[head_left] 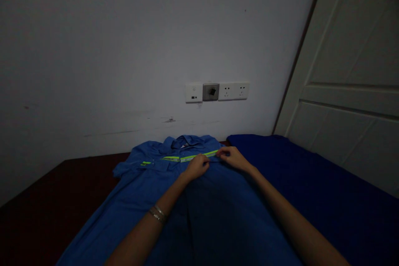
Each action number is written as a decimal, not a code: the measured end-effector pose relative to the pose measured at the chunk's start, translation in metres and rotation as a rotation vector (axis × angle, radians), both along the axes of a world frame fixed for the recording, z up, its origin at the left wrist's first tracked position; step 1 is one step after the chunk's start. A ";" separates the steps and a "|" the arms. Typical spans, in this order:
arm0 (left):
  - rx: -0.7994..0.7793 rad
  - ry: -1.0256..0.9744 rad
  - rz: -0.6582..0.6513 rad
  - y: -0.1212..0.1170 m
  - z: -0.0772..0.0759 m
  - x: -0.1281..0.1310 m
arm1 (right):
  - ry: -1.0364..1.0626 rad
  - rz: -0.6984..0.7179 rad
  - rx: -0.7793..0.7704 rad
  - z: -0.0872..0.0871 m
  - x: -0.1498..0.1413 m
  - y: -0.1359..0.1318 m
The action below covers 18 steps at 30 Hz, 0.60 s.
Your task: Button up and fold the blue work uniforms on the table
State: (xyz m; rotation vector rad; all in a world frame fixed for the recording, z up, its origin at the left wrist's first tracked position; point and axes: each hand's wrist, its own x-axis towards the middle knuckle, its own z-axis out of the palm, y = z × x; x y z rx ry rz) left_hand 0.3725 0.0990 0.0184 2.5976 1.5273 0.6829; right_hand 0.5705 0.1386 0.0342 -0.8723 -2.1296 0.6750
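Observation:
A blue work shirt [143, 199] with a collar and yellow-green reflective strips lies spread out in front of me, front side up, collar toward the wall. My left hand [197, 167] is at the chest just below the reflective strip [190, 158], its fingers closed in a pinch on the cloth. Beside it, my right hand [233, 158] pinches the shirt at the right end of that strip, thumb and fingers curled together. The fine grip of both fingertips is small and dim. Bracelets [158, 213] circle my left wrist.
The shirt lies on a dark reddish-brown surface [62, 203] that meets a white wall [124, 58]. Dark blue cloth [311, 187] covers the right side. Sockets and switches [233, 91] sit on the wall. A pale panelled door [352, 58] stands at the right.

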 end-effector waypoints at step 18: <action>-0.194 -0.377 0.140 0.042 0.020 -0.011 | -0.207 -0.111 0.436 0.018 -0.010 -0.032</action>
